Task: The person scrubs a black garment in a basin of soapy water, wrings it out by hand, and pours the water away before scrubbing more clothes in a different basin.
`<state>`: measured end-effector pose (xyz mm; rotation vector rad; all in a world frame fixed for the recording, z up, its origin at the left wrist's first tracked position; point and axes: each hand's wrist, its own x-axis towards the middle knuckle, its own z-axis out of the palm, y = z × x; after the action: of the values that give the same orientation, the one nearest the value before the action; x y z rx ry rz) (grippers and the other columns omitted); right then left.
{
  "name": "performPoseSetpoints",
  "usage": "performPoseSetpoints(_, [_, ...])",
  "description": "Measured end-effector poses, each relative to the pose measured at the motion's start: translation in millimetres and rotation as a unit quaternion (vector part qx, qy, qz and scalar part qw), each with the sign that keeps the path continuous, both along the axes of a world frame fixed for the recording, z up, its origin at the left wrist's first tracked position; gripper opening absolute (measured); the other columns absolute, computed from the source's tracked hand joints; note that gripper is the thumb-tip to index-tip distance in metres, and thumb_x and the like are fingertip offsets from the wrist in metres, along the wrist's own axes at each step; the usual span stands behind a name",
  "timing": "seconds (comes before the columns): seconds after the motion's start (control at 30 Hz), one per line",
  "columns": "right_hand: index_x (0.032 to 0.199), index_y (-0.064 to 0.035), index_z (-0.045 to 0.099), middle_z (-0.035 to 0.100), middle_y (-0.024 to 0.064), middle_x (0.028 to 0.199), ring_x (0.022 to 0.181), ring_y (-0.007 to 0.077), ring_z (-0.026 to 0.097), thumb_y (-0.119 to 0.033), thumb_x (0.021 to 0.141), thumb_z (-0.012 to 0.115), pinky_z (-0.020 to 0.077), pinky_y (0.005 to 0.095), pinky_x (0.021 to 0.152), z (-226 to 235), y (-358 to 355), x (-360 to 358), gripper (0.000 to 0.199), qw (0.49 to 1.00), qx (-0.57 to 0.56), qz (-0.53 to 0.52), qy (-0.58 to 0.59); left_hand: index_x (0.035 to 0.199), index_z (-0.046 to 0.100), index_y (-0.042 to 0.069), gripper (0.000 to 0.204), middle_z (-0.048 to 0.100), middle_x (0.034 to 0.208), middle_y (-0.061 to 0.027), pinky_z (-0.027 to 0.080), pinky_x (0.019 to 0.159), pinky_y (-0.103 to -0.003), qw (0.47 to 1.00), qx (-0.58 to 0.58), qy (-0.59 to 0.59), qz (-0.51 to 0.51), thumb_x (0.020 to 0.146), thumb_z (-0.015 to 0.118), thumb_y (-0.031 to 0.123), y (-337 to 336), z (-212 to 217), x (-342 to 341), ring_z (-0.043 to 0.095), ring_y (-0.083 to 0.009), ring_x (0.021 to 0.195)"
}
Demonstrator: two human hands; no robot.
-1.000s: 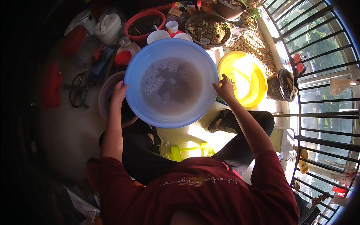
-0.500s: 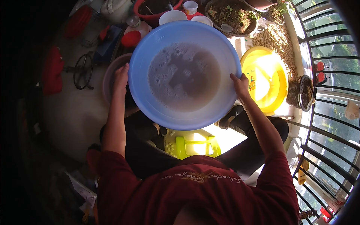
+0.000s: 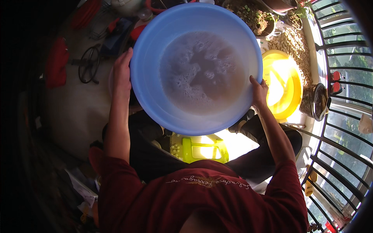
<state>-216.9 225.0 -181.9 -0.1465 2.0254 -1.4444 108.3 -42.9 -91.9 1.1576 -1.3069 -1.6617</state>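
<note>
Big round light-blue plastic basin (image 3: 145,75) is up front of the torso, over the shins, cloudy grey-brown water with foam (image 3: 196,73) inside. Left grip (image 3: 122,72) is closed on its left rim; right grip (image 3: 260,91) clamps the right rim, thumb over the inner lip.

Edges: right rim meets the bright yellow plastic basin (image 3: 297,85) in view; can't tell if they touch. Far rim overlaps the red tub and planter (image 3: 250,15) side. Near rim sits just above the lime-green plastic frame-shaped piece (image 3: 187,150) in view, small white round bits (image 3: 175,149) beside it. Left of the left forearm, grey floor (image 3: 77,112) runs out to a black wire ring frame (image 3: 89,64) and a red soft-looking item (image 3: 57,64).

Room: sunlit floor between the legs, heap of tan peanut-like pods (image 3: 293,42) far right, dark pot (image 3: 309,101) below it, black window bars (image 3: 345,103) along the right.

Hidden: fingers under the rim, basin underside, whatever supports it if anything. Red tub cut off at top; left border too dark to read.
</note>
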Motion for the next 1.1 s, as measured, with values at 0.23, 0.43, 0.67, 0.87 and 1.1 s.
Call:
performPoseSetpoints(0.23, [0.11,0.0084,0.056,0.063,0.0167,0.095,0.084,0.0222,0.06,-0.021,0.082,0.063,0.0464,0.0327,0.077,9,6,9,0.041,0.999,-0.052,-0.013,-0.01,0.105,0.061,-0.004,0.037,0.065,0.092,-0.0112,0.05,0.073,-0.028,1.0,-0.01,-0.016,0.01,0.094,0.049,0.03,7,13,7,0.062,-0.0164,0.079])
performPoseSetpoints(0.43, [0.106,0.006,0.058,0.063,0.0144,0.094,0.084,0.0211,0.058,-0.022,0.082,0.064,0.0451,0.032,0.077,34,9,11,0.037,0.998,-0.031,0.01,0.058,0.111,0.06,-0.002,0.037,0.064,0.098,-0.01,0.047,0.081,-0.027,0.997,-0.018,-0.068,0.026,0.095,0.046,0.028,2,-6,23,0.06,-0.016,0.088])
performPoseSetpoints(0.67, [0.103,0.0049,0.059,0.063,0.0123,0.092,0.081,0.0198,0.057,-0.023,0.082,0.064,0.0445,0.0313,0.076,62,8,15,0.035,0.995,-0.036,0.017,0.096,0.117,0.058,0.0,0.04,0.064,0.106,-0.009,0.044,0.085,-0.028,0.995,-0.017,-0.091,0.02,0.097,0.042,0.031,9,-9,29,0.059,-0.0155,0.095])
performPoseSetpoints(0.87, [0.109,0.006,0.055,0.061,0.0137,0.094,0.081,0.0208,0.058,-0.026,0.084,0.061,0.0465,0.0324,0.073,87,8,12,0.041,0.999,-0.009,0.049,-0.012,0.118,0.055,0.0,0.042,0.064,0.102,-0.0099,0.051,0.074,-0.028,0.994,-0.014,-0.104,-0.006,0.098,0.039,0.033,8,-31,39,0.062,-0.0144,0.088])
performPoseSetpoints(1.1, [0.115,0.0061,0.052,0.061,0.0136,0.097,0.08,0.0198,0.06,-0.032,0.089,0.055,0.0488,0.0306,0.071,81,10,11,0.046,0.99,-0.023,0.042,-0.132,0.119,0.055,-0.001,0.047,0.063,0.105,-0.0132,0.047,0.083,-0.032,0.986,0.048,-0.158,-0.024,0.098,0.037,0.037,12,-25,39,0.06,-0.0184,0.094])
